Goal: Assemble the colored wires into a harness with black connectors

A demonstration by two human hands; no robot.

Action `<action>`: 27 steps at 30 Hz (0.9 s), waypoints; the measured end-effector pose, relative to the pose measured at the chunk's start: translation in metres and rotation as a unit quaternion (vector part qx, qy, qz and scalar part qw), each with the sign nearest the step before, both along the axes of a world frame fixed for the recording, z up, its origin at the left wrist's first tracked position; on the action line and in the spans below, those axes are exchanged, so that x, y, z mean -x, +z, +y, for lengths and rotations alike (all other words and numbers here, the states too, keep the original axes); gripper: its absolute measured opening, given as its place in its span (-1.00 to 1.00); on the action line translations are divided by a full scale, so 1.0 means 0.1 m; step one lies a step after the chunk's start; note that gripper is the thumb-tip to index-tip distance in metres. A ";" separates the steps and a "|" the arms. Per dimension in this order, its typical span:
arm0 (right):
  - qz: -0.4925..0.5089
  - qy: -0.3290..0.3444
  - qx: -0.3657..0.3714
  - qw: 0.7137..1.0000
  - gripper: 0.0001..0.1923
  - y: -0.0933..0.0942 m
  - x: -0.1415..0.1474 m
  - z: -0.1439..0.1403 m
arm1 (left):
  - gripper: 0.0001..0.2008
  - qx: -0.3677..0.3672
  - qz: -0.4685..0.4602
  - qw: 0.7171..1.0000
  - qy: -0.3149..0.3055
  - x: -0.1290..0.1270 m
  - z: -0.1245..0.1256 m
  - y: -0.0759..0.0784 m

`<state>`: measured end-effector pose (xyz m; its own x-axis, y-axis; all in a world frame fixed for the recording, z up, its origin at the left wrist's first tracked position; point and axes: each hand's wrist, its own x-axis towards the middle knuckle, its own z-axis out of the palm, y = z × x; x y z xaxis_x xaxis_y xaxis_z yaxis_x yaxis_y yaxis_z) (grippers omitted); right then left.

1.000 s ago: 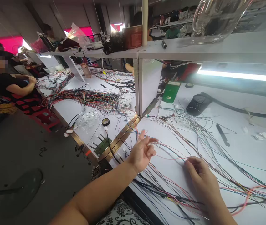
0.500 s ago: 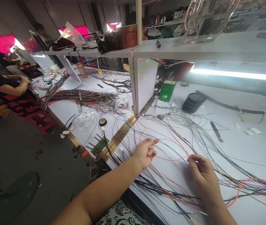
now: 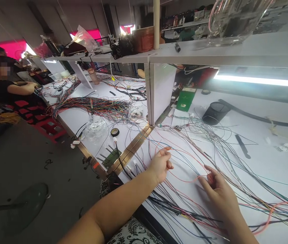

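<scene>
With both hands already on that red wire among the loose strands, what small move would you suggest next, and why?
Probably lift the red wire slightly clear of the white table. The left hand pinches it at one end of a loop and the right hand at the other, while many other coloured wires cross it, so raising it should show where it tangles.
</scene>
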<state>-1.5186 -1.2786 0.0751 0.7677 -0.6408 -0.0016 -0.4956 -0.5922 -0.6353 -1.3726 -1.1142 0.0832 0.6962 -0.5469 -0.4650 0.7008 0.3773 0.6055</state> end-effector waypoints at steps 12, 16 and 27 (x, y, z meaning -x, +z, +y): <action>0.038 0.035 0.018 0.998 -0.46 0.00 -0.01 -0.03 | -0.75 -0.009 -0.056 0.998 0.038 0.00 0.02 -0.07; 0.024 0.046 0.016 0.999 -0.51 -0.02 0.00 -0.03 | -0.75 -0.009 -0.052 0.996 0.071 -0.02 0.02 -0.07; -0.020 0.061 0.016 0.998 -0.57 0.03 0.02 0.00 | -0.85 0.041 -0.003 0.986 0.159 -0.21 0.06 -0.04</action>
<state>-1.5201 -1.2786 0.0782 0.8389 -0.5419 0.0502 -0.3930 -0.6671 -0.6328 -1.3519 -1.1086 0.0790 0.8409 -0.3359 -0.4243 0.5359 0.6254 0.5671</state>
